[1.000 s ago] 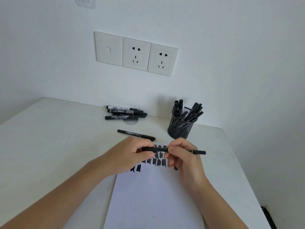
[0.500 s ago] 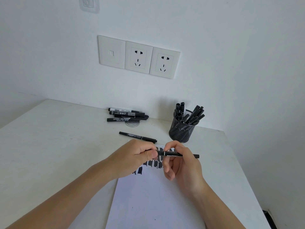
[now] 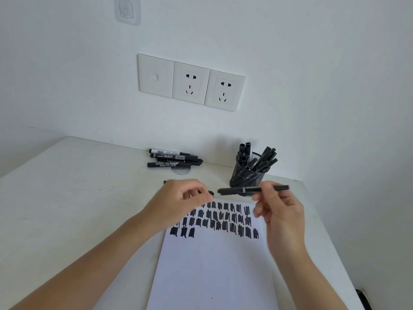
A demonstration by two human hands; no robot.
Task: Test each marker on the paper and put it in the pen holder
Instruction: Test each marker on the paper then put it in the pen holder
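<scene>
My right hand pinches a black marker and holds it level above the top edge of the paper, just in front of the black mesh pen holder. Several markers stand in that holder. The paper carries rows of black test strokes. My left hand hovers at the paper's top left corner, fingers loosely curled with nothing in them. Behind it a loose marker lies on the table, mostly hidden. A pile of markers lies by the wall.
The white table meets the wall at the back, and its right edge runs close to the paper. Wall sockets sit above the pile. A clear hook is stuck high on the wall.
My left hand has let go of the marker and drawn away to the left. My right hand has lifted the marker and carried it right, toward the pen holder.
</scene>
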